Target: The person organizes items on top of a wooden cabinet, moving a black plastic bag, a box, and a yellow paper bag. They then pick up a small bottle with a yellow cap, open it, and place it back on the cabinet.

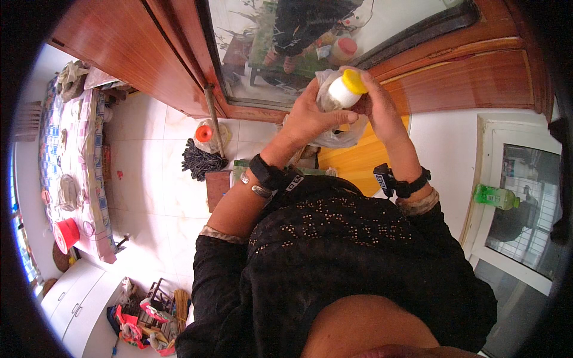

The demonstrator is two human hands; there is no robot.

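A small white bottle with a yellow cap (346, 89) is tilted up between my two hands, in front of the mirror. My left hand (313, 116) is closed on a clear plastic bag (341, 141) that bunches behind and below the bottle. Its thumb stretches across below the bottle; most of its other fingers are hidden. From the right, my right hand (382, 110) curls round the bottle, its fingers near the yellow cap. A black strap with a small device circles each wrist, and a bracelet shows on my left arm.
A mirror (250, 65) in a reddish wooden cabinet (459, 80) stands ahead. On the left floor are a dark mop (203, 160) and an orange-lidded container (205, 133). A bed (77, 155) lies farther left. A green bottle (495, 197) appears by the white-framed door at right.
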